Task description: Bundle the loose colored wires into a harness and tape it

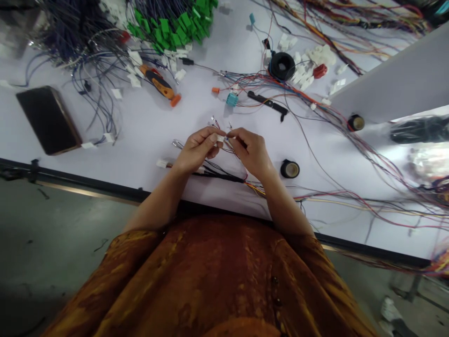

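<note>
Between the thumb and fingers of my left hand [199, 147] is a small white connector [220, 138]. My right hand [248, 149] pinches a thin wire right at the connector's right end; whether its tip sits inside I cannot tell. Loose wires with bare metal terminals [213, 120] stick out just beyond my fingers. Below both hands a black-wrapped wire bundle [224, 176] lies along the table's near side, with a white connector [162, 163] at its left end. A roll of black tape [290, 169] rests to the right of my right hand.
Upper left are a phone [49, 120], an orange-and-black hand tool [159, 85] and a heap of green connectors [175, 28] on wires. A teal connector [232, 99], a black tape roll [281, 66] and a black strip [268, 104] lie beyond my hands. Long wires [372, 150] run right past a pale panel [393, 79].
</note>
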The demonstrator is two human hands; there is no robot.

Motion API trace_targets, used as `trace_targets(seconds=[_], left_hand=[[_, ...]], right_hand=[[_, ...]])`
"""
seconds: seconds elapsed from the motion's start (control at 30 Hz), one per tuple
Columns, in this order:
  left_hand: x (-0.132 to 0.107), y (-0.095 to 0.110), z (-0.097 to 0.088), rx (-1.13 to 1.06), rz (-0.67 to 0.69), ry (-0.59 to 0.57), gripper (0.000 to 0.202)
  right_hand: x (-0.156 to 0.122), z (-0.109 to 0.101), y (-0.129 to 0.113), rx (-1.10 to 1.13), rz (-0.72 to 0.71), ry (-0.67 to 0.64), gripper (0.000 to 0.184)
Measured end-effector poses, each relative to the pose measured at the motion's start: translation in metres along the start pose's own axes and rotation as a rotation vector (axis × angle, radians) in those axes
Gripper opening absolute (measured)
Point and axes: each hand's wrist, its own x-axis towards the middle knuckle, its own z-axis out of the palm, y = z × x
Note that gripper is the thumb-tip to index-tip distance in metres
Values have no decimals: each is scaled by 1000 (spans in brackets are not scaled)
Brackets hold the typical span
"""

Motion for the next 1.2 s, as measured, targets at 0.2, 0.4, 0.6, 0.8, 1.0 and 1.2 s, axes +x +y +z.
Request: trace_targets(seconds=[0.2, 0.4, 0.6, 0.8, 1.0, 1.2], left_hand=[[0, -1, -1, 37, 10, -11, 42], [0, -7, -4, 78, 33, -15, 39], [-1, -10, -5, 121, 77, -32, 37], [-1, -9, -1, 159, 128, 1, 37], [1, -12, -5, 133, 106, -7, 34], [1, -13, -4, 64, 23, -32, 37]], right_hand=[[-2, 0, -4, 81, 56, 84, 19], [-3, 0, -6, 155, 140, 58, 25], [-4, 6, -3, 297, 234, 110, 21], [-4, 12, -1, 380, 328, 123, 23], [-6, 17, 2, 280, 268, 168, 28], [-10, 15, -7, 161, 71, 184, 25]])
